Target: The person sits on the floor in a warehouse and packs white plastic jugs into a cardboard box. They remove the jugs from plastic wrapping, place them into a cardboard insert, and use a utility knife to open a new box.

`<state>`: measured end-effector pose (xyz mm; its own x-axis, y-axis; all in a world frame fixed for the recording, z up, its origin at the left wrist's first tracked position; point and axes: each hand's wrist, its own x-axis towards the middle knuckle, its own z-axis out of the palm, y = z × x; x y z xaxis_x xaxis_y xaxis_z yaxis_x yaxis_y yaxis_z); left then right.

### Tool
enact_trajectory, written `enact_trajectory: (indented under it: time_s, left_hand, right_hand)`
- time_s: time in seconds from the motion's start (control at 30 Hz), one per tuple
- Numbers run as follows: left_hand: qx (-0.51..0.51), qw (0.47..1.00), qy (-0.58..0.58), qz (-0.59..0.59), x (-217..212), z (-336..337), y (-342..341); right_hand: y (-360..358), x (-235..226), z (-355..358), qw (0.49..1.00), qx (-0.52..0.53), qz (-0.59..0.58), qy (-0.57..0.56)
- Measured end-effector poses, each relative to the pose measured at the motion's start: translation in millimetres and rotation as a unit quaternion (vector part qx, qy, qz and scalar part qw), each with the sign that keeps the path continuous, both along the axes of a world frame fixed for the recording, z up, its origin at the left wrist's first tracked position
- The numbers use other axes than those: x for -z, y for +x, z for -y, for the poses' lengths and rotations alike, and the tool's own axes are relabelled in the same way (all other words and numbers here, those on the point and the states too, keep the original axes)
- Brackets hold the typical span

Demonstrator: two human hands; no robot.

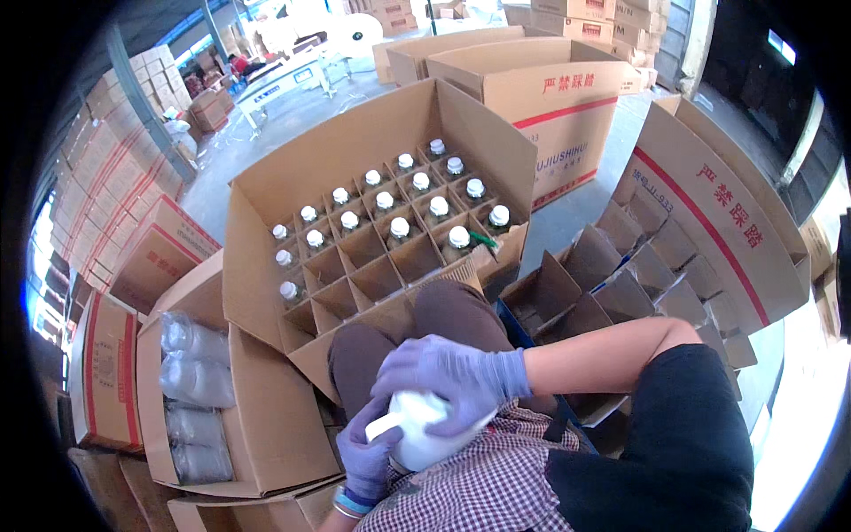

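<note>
In my lap, both gloved hands close around a white, smooth, rounded object [425, 448] with a short white strip [383, 427] sticking out toward the left. Its exact kind is hard to make out. My left hand [365, 457], in a purple glove, grips its left side near the strip. Across the top and right side curls my right hand [448, 372], also gloved. In front of my knees stands an open carton [257, 199] with cardboard dividers; bottles with white caps [399, 228] fill many of its cells, while several near cells hold none. A green strip [483, 239] lies beside one near bottle.
At left, an open carton [275, 417] holds clear plastic-wrapped items [197, 372]. To the right, a tilted carton [700, 204] stands beside loose divider grids [620, 284]. Another open carton [567, 115] stands beyond the bottles. Stacked cartons [97, 186] line the far left.
</note>
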<state>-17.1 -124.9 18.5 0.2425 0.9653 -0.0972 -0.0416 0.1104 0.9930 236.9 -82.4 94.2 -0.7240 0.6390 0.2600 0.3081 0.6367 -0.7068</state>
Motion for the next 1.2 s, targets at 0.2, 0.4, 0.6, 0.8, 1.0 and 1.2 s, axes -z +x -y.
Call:
enact_trajectory:
  time_s: [0.2,0.4,0.6,0.8,1.0,1.2]
  left_hand:
    - [-0.041,0.996,-0.063,-0.042,-8,-11,19]
    - [-0.018,0.998,-0.055,0.011,-27,-20,-1]
    - [0.089,0.990,-0.100,0.032,-19,-52,-26]
    - [0.142,0.966,-0.162,0.143,51,-82,-52]
    - [0.252,0.927,-0.185,0.206,54,-106,-18]
    - [0.372,0.880,-0.181,0.233,47,-121,1]
  right_hand:
    - [23,56,-66,0.987,0.142,-0.015,-0.078]
    - [150,105,-197,0.736,0.499,0.453,-0.073]
    - [164,100,-221,0.745,0.456,0.479,-0.087]
    - [147,-38,-142,0.927,0.302,0.095,-0.202]
    - [47,-124,-24,0.992,-0.014,0.074,0.097]
    - [24,-121,10,0.892,-0.083,0.243,0.372]
